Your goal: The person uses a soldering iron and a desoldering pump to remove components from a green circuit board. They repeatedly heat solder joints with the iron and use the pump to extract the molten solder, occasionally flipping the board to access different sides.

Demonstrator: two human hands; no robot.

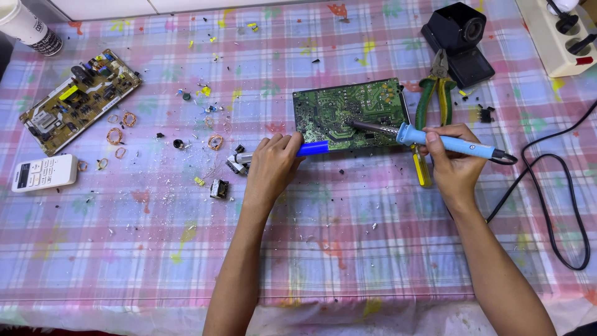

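Observation:
A green circuit board lies solder side up near the middle of the table. My right hand grips a light blue soldering iron, and its metal tip touches the board's centre. My left hand rests on the table at the board's lower left corner, closed around a tool with a blue barrel and silver end that lies along the board's front edge. The iron's black cord loops off to the right.
A second circuit board, copper coils and small loose parts lie at the left, with a white remote. Green-handled pliers, a black device, a yellow screwdriver and a power strip sit at the right. A cup stands far left.

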